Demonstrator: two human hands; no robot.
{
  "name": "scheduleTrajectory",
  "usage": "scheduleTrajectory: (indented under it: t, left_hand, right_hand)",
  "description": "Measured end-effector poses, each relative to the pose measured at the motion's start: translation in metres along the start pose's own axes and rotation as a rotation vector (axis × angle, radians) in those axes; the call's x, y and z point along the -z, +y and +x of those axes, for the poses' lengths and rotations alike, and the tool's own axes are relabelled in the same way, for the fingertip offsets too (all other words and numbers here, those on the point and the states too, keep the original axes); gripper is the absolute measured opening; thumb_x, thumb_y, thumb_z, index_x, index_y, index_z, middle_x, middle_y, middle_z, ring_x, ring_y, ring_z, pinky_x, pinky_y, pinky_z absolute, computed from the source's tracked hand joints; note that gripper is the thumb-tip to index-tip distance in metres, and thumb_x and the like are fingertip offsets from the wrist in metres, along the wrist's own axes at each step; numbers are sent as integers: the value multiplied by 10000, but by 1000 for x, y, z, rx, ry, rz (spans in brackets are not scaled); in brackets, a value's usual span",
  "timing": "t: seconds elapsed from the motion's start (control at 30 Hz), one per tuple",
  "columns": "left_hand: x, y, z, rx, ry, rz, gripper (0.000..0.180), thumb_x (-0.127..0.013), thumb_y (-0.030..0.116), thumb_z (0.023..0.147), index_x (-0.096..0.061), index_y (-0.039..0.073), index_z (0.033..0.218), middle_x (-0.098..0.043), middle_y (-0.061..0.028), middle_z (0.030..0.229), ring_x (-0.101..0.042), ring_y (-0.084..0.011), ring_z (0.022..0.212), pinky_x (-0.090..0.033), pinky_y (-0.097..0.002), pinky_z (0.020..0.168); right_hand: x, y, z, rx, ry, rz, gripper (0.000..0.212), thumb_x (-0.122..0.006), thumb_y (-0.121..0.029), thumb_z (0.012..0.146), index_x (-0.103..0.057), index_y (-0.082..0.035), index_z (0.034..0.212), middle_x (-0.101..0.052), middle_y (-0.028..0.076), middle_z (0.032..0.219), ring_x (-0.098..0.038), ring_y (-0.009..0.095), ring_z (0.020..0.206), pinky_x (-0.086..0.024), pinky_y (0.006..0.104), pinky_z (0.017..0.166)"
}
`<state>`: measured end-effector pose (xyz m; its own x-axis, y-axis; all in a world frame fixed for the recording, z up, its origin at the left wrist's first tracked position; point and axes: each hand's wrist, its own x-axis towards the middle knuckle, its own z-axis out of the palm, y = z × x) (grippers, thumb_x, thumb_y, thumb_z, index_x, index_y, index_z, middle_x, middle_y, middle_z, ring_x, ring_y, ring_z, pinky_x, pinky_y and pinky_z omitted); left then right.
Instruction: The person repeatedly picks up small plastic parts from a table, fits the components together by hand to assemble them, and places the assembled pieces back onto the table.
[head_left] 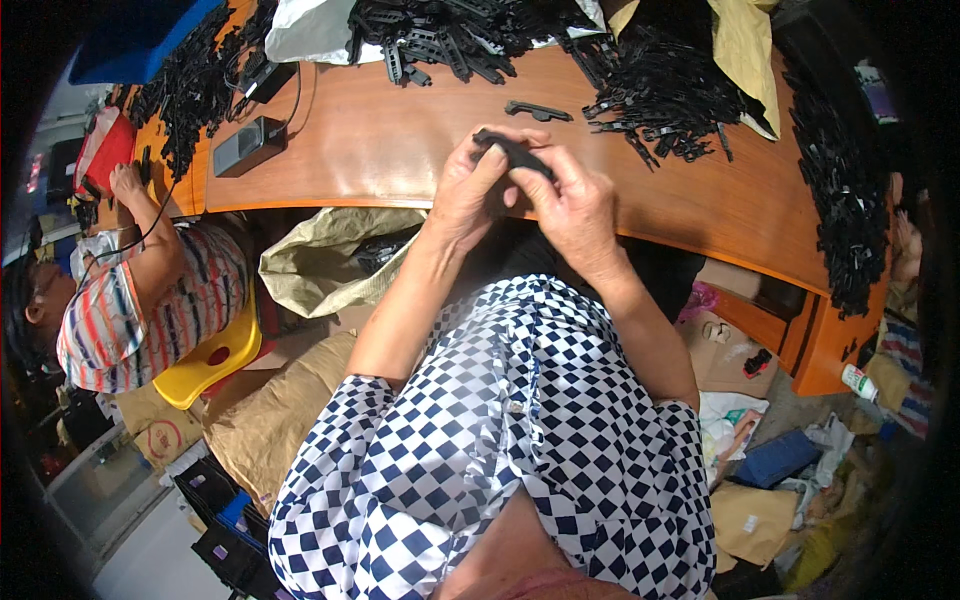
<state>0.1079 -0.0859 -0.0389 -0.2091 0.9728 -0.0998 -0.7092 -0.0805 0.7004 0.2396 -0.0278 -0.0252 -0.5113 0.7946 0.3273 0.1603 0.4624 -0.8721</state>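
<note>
So there's this big brown wooden table, with a messy heap of black parts toward the right. Left hand and right hand are both pinched onto one dark piece, between them near the table's front edge. Smaller loose black strip lies just beyond.

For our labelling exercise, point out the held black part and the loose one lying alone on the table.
Held black part (521,154): head view, exposed middle.
Loose black part (538,111): head view, middle of its length.
</note>
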Motion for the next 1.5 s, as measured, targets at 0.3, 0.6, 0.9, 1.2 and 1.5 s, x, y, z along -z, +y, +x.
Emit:
scheduleTrajectory:
  t: [0.3,0.6,0.9,1.2,1.5]
  left_hand:
    - [70,97,-95,-7,383,1265,116,-630,121,857,-624,41,941,-670,-64,844,-599,-100,756,-474,-241,657]
    - [68,98,-74,-492,443,1941,152,-683,137,818,-636,46,930,-661,-122,828,-661,-247,745,-514,-337,634]
    - [21,24,65,-484,-164,1837,182,-590,127,852,-616,33,1006,-615,-140,995,-589,-348,937,-477,-411,802]
    - [18,23,45,-96,68,1284,172,-648,155,818,-594,7,887,-622,-153,778,-605,-232,727,-487,-350,653]
    - [44,-1,24,128,31,432,165,-654,159,863,-602,4,839,-613,-44,653,-596,-98,549,-493,-238,489]
  right_hand:
    - [49,26,-7,-70,-134,-362,180,-662,-165,834,-607,-50,961,-642,115,857,-649,239,686,-515,342,604]
    - [82,70,15,-13,-73,-931,204,-644,-150,809,-601,-48,980,-500,114,947,-530,290,931,-480,413,776]
    - [83,75,16,115,-15,-828,169,-606,-102,826,-590,-27,976,-523,133,974,-529,309,932,-466,413,777]
    - [30,55,20,-9,-157,29,172,-561,-67,884,-568,6,1039,-617,173,961,-612,281,883,-476,352,770]
    - [0,24,10,334,-241,-144,201,-527,4,887,-576,6,1081,-625,197,953,-631,338,839,-492,382,715]
